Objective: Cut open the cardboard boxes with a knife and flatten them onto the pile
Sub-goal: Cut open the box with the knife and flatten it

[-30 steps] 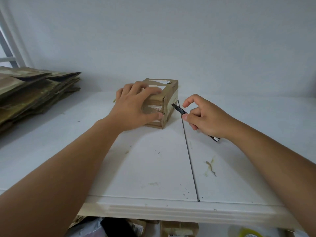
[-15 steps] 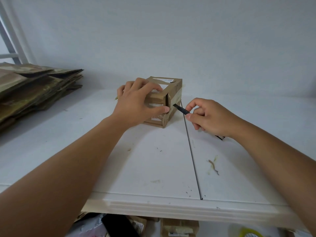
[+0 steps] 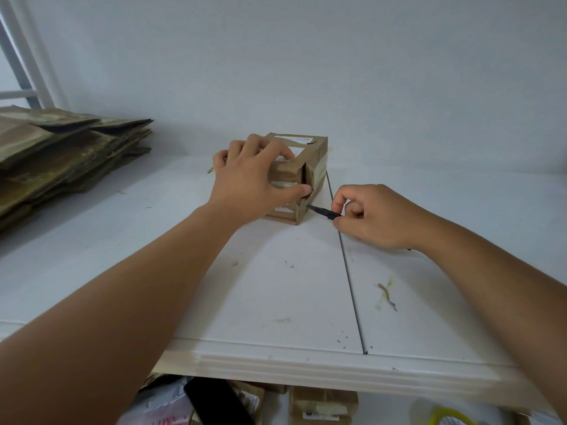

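A small taped brown cardboard box [image 3: 314, 162] stands on the white table [image 3: 276, 296], near the middle. My left hand [image 3: 254, 182] grips its near end, fingers over the top and thumb on the right side. My right hand [image 3: 372, 217] pinches a black knife [image 3: 323, 212], whose tip touches the box's lower right corner edge. A slit shows along the box's near right vertical edge. At the far left lies the pile of flattened cardboard [image 3: 61, 161].
A seam [image 3: 346, 265] runs down the tabletop from the box to the front edge. Small scraps and stains dot the surface. Below the front edge lie more boxes [image 3: 323, 404], bags and a black object. The wall stands close behind.
My right hand has lowered the knife from the box's upper right edge down to the bottom corner. My left hand keeps its grip on the box.
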